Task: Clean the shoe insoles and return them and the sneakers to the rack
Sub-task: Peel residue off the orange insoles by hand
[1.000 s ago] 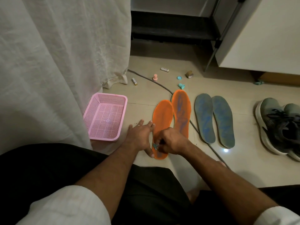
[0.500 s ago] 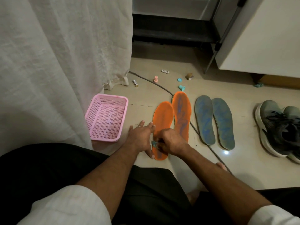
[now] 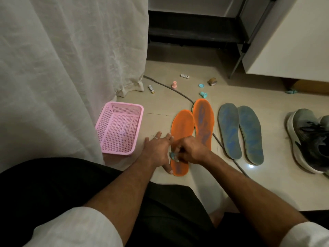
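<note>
Two orange insoles lie side by side on the floor. On the left orange insole (image 3: pixel 181 125) my right hand (image 3: pixel 188 150) grips a small teal piece (image 3: pixel 172 155) against the heel half. My left hand (image 3: pixel 157 148) lies flat with straight fingers on the floor and the insole's left edge. The right orange insole (image 3: pixel 203 120) carries blue smears. Two grey-blue insoles (image 3: pixel 240 132) lie to the right. A grey sneaker (image 3: pixel 309 139) sits at the right edge, partly cut off.
A pink mesh basket (image 3: pixel 119 129) stands left of my hands, beside a white curtain (image 3: pixel 71 68). A cable (image 3: pixel 179 94) runs across the floor under the insoles. Small caps, tubes and a tape roll (image 3: pixel 212 81) are scattered farther back. A white cabinet (image 3: pixel 288 41) stands at the right.
The view has tilted slightly. My right hand with the teal piece has shifted a little along the heel part of the left orange insole; my left hand stays pressed in place.
</note>
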